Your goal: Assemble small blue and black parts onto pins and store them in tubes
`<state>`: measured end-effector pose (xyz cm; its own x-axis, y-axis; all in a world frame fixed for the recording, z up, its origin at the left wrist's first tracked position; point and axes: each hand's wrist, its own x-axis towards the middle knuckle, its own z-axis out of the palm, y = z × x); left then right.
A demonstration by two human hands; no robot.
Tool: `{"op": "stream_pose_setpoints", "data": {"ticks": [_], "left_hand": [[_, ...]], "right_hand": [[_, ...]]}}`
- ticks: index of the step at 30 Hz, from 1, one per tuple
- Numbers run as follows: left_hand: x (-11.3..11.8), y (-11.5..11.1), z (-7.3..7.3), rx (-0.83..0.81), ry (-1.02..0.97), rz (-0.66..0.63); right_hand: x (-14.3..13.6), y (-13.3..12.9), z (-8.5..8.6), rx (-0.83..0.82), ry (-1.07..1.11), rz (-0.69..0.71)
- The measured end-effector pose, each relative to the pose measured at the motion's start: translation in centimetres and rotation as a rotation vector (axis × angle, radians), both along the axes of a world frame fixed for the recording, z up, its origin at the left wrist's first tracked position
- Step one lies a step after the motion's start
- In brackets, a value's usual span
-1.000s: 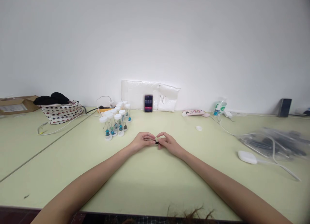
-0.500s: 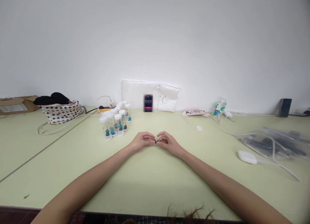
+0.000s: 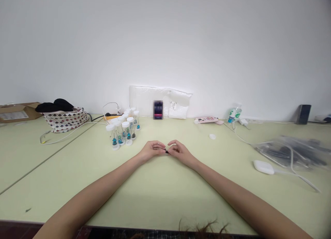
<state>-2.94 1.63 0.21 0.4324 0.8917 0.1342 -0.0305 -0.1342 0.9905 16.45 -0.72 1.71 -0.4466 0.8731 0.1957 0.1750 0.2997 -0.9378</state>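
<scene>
Over the middle of the pale green table [image 3: 165, 184], my left hand [image 3: 152, 151] and my right hand [image 3: 181, 153] meet fingertip to fingertip. Between them is a small dark piece [image 3: 167, 151], pinched by the thumb and fingers of both hands. It is too small and too covered by the fingers to tell its kind. Left of my hands stand several clear tubes [image 3: 126, 130] with white caps, most with blue pieces inside. A white round cap [image 3: 212, 136] lies apart on the right.
Against the wall lean a phone [image 3: 158, 110] and a clear plastic packet [image 3: 178, 104]. A patterned pouch [image 3: 66, 120] and cardboard box [image 3: 19, 112] sit left. Rightward are a pink-white item [image 3: 207, 120], a bottle [image 3: 234, 114], a white charger [image 3: 263, 167], cables and plastic bags [image 3: 292, 151].
Both hands stay in almost the same place. The fingertips have shifted slightly around the small dark piece, and its visible part looks a little different.
</scene>
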Motion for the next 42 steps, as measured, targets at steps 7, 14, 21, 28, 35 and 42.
{"op": "stream_pose_setpoints", "data": {"ticks": [7, 14, 21, 28, 35, 42], "left_hand": [[0.01, 0.0, -0.02, -0.003, 0.003, -0.007], [0.01, -0.04, 0.02, -0.004, -0.001, -0.009], [0.03, -0.04, 0.02, -0.005, 0.005, -0.007], [0.02, -0.06, 0.05, -0.01, -0.009, 0.004], [0.0, 0.05, -0.01, -0.009, -0.005, 0.01], [0.0, -0.05, 0.08, -0.008, 0.001, 0.003]], "right_hand": [[0.0, -0.1, 0.06, -0.018, 0.006, 0.01], [0.01, -0.01, -0.03, -0.028, -0.004, 0.038], [0.0, 0.08, -0.17, 0.009, -0.037, 0.03], [-0.07, -0.06, 0.01, 0.015, -0.042, 0.028], [-0.03, 0.1, -0.2, 0.037, -0.042, 0.002], [-0.02, 0.03, -0.07, 0.005, -0.012, 0.037]]}}
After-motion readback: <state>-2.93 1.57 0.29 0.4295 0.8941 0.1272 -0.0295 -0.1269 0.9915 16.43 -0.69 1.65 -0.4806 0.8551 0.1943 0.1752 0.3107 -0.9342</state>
